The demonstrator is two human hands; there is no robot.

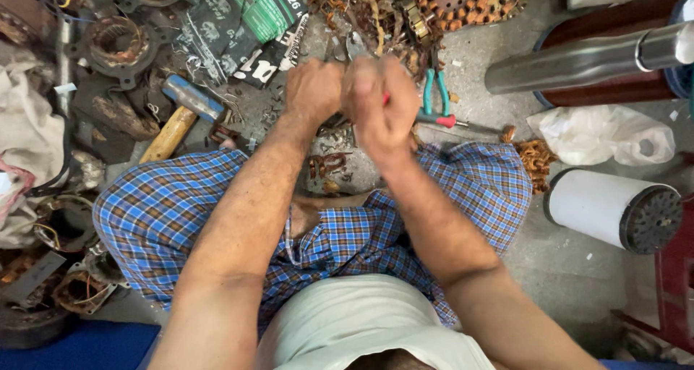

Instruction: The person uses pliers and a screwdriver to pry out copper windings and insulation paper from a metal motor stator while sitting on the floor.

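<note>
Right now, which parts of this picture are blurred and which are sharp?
Head view: the left hand and right hand are smeared by motion blur, so what they grip is unclear beyond a bit of red; the hammer, pliers and white cylinder on the floor look sharp; lighting is even, soft shadows.

1. Red-handled tool (386,99): only a sliver of red grip shows, clamped inside the right hand (381,109), just beside the left hand (313,89). Blurred, so tool type unclear.
2. Metal tip (356,46): grey, pokes out just above both hands, pointing away from the body.
3. Pliers (436,95): teal and red handles, lying flat on the floor just right of the right hand, not touched.
</note>
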